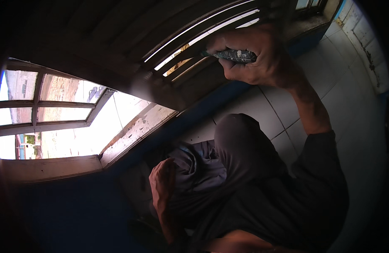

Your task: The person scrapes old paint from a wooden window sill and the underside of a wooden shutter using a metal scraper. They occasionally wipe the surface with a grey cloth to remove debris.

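My right hand is raised in front of a dark slatted wooden panel, its fingers wrapped round the handle of a tool. That tool handle is dark, with pale paint-like spots and a greenish part toward the left. The tool's working end is lost in shadow against the slats, so its kind does not show. Lower down, my left hand is beside my bent leg and the grey cloth there. Its fingers are curled in, and whatever they may hold is hidden.
A paned window sash stands swung outward at the left, above a worn pale sill. Below the sill the wall is dark blue. White floor tiles run along the right, beside a scuffed white panel.
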{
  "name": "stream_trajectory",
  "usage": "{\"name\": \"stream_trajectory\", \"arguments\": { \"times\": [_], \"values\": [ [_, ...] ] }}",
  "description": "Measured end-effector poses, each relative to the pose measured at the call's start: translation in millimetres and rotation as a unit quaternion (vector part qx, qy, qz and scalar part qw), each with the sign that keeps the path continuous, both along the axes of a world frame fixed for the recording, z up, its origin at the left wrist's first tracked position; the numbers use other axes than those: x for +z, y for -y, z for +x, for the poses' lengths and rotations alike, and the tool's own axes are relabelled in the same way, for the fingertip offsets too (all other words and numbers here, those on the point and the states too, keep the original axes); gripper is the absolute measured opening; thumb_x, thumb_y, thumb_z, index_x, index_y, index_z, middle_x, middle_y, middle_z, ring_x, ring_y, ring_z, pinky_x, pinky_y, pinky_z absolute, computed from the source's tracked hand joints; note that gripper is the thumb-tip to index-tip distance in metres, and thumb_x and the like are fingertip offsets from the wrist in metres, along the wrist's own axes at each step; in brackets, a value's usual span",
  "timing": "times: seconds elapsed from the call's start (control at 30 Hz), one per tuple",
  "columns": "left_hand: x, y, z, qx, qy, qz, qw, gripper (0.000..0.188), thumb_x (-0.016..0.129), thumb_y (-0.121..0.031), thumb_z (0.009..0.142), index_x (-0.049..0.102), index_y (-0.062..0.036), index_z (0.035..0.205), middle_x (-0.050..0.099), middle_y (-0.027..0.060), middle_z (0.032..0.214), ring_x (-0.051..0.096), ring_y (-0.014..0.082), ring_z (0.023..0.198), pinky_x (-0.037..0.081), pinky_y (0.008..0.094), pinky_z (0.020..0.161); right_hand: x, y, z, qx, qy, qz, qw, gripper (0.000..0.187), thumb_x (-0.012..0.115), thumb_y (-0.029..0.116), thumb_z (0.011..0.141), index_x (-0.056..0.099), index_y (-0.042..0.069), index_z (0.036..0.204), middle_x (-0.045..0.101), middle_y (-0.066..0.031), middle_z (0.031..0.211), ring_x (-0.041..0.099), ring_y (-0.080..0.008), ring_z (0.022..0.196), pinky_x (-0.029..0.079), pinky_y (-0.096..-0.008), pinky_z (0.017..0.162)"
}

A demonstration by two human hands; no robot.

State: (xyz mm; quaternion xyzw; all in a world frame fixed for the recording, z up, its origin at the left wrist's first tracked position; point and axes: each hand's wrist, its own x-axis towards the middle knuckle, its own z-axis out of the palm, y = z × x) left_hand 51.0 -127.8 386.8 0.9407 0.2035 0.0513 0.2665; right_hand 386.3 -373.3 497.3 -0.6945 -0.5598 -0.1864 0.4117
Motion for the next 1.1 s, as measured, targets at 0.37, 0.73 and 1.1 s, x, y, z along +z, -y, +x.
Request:
{"name": "stream_trajectory", "arguments": {
  "times": [0.37,0.73,1.1],
  "values": [
    [-2,12,12,0.003,-0.016,0.000,1.000,0.020,0.068,-0.003,0.087,0.072,-0.0036,0.107,0.075,0.0112,0.097,0.072,0.0326,0.094,0.055,0.0403,0.088,-22,-45,9,-0.107,0.081,-0.139,0.981,0.037,0.085,0.016,0.080,0.075,0.009,0.115,0.076,-0.0095,0.100,0.074,-0.0254,0.087,0.060,-0.0369,0.079],
    [-3,6,-1,0.006,0.007,-0.031,0.999,0.022,0.067,-0.002,0.087,0.071,-0.0045,0.109,0.076,0.0111,0.098,0.073,0.0322,0.092,0.055,0.0389,0.085,2,-44,-6,0.002,0.197,0.028,0.980,0.024,0.082,0.001,0.074,0.073,-0.001,0.097,0.075,-0.0120,0.082,0.073,-0.0234,0.069,0.060,-0.0344,0.059],
    [-9,2,10,-0.004,-0.006,-0.071,0.997,0.020,0.065,-0.002,0.088,0.072,-0.0036,0.107,0.076,0.0111,0.098,0.073,0.0313,0.092,0.054,0.0387,0.088,-11,-51,25,-0.066,0.147,-0.068,0.985,0.022,0.081,0.002,0.074,0.071,-0.001,0.093,0.072,-0.0127,0.082,0.072,-0.0253,0.074,0.058,-0.0376,0.065]
  ]
}}
